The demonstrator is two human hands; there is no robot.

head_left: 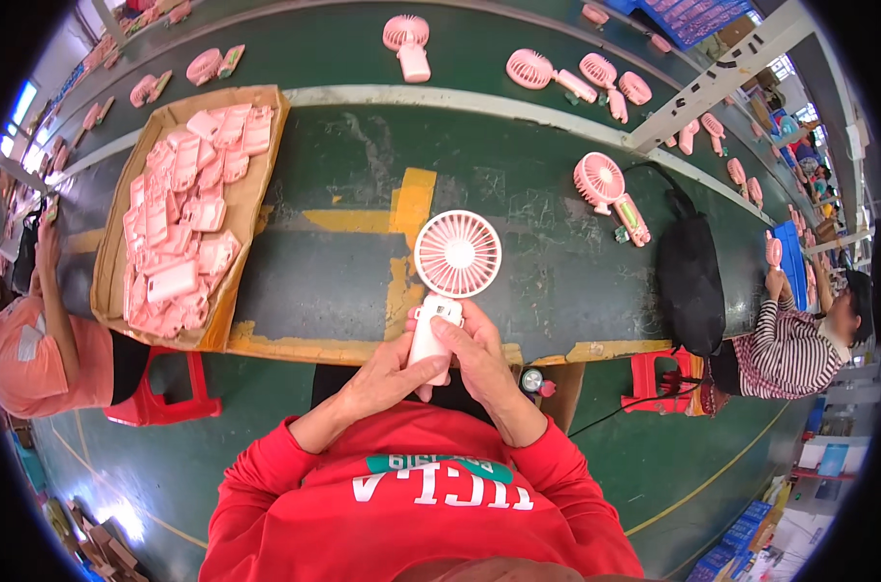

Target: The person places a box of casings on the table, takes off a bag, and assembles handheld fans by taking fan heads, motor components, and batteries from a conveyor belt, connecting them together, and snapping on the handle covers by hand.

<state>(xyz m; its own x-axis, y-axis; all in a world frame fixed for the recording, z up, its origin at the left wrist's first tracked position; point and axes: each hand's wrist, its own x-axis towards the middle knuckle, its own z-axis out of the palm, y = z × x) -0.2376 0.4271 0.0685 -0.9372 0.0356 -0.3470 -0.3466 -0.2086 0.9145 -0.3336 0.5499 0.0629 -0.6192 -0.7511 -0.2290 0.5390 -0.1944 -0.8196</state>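
Observation:
A pale pink handheld fan (458, 254) is held at the table's near edge, its round slatted head over the tabletop and its handle toward me. My left hand (390, 372) is closed round the left side and lower end of the handle. From the other side my right hand (481, 355) grips the same handle, its thumb lying on the upper face. Small dark details show at the handle's top, below the fan head. To the left, a cardboard tray (273, 109) holds many loose pink plastic shell pieces (183, 209).
Right of me lie another pink fan (598, 181) with an opened handle and a black bag-like object (690, 281). Beyond a pale rail, several fans rest on a green surface. Co-workers sit at both sides near red stools (174, 393).

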